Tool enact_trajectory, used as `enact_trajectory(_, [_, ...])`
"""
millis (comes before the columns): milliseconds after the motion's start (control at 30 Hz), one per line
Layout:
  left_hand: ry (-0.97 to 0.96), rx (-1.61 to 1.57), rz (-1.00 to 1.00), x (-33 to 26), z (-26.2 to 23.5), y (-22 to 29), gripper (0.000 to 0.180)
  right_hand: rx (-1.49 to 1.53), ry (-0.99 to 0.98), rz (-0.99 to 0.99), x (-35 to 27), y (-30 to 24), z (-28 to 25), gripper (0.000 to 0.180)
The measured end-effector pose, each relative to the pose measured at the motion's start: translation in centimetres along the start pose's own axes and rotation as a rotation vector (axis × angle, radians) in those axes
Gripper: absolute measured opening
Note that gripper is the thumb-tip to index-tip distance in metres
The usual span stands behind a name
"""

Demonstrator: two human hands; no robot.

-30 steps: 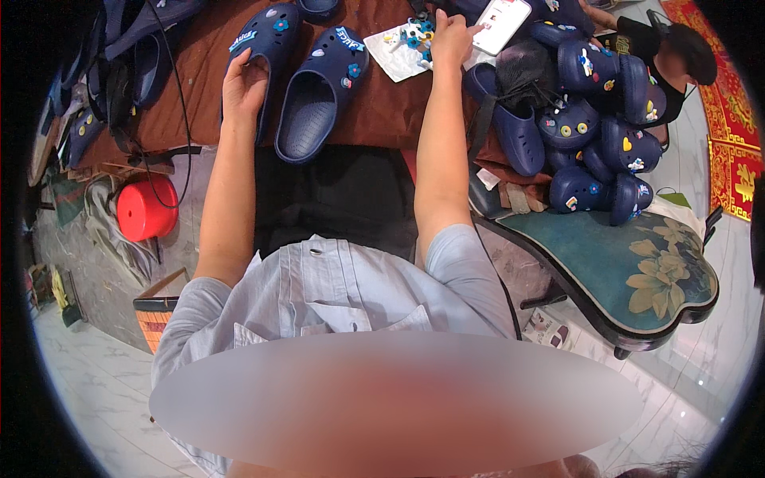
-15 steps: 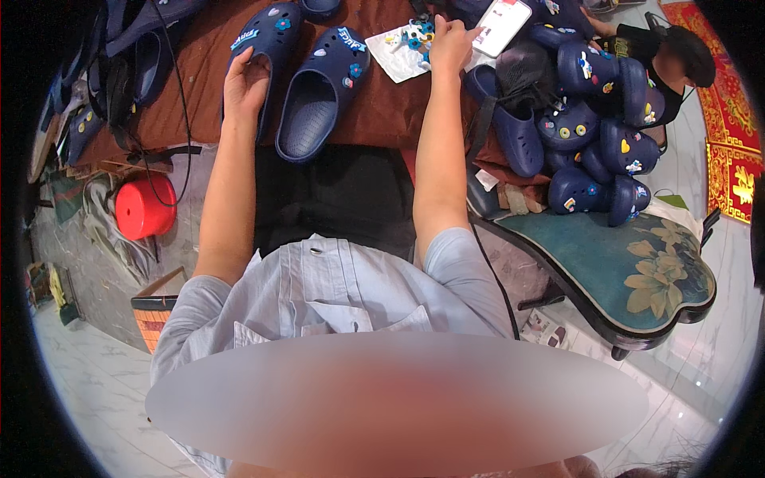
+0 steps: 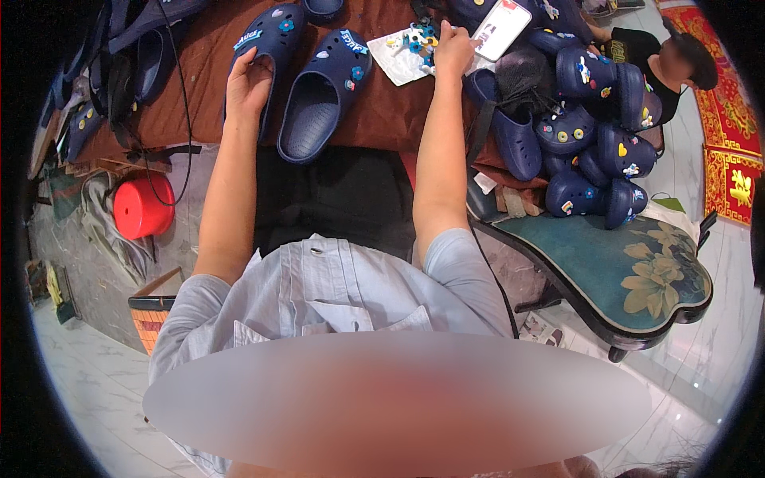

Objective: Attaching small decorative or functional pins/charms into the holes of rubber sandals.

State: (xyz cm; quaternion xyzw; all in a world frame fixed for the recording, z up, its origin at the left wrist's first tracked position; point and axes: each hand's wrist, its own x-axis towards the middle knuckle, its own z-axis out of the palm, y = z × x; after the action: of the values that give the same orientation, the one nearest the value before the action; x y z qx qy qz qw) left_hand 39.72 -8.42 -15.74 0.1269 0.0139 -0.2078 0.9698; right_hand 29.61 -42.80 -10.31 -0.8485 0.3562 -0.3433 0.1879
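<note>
1. Head view, looking down: the left hand (image 3: 249, 84) at 11 o'clock grips the side wall of a dark navy foam clog with small coloured charms on its strap (image 3: 267, 48), which lies on the brown cloth-covered table (image 3: 382, 119).
2. A second navy foam clog of the same kind (image 3: 319, 99) lies just beside it toward 12 o'clock, open side up and untouched.
3. The right hand (image 3: 453, 52) at 12 o'clock rests with fingers curled down on a white sheet scattered with small coloured charms (image 3: 408, 49); whether it pinches a charm I cannot tell.
4. A white smartphone (image 3: 500, 28) lies just right of that hand.
5. Judging progress: a heap of navy clogs already dressed with charms (image 3: 594, 143) sits at 2 o'clock on a teal floral-cushioned chair (image 3: 637, 271), so a good share looks finished. The pair by the hands carries only a few charms and appears in work; more dark clogs (image 3: 88, 103) wait at 10 o'clock.
6. Hard to make out: the charm shapes are too small, the right fingertips are hidden, the far table edge is cut off, and a red plastic bucket (image 3: 143, 207) stands on the floor at 9 o'clock.
</note>
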Motion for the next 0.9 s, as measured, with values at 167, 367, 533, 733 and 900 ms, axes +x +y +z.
enact_trajectory(167, [0.001,0.006,-0.012,-0.1,0.4,-0.2,0.011,0.048,0.101,-0.056,0.2,-0.1,0.2,0.043])
enact_trajectory(367, [-0.006,0.005,-0.011,-0.2,0.2,-0.1,0.012,0.011,0.026,-0.053,0.4,-0.9,-0.2,0.039])
enact_trajectory(533, [0.016,0.022,0.005,-0.5,0.7,-0.2,0.013,0.027,0.037,-0.058,0.6,-1.0,-0.2,0.038])
enact_trajectory(733, [-0.009,0.012,-0.01,-0.4,0.6,-0.1,0.014,0.025,0.051,-0.082,1.0,-1.6,-0.3,0.038])
enact_trajectory(900, [-0.025,0.011,-0.007,-0.3,0.4,-0.1,0.014,0.037,0.066,-0.104,1.4,-1.9,-0.5,0.038])
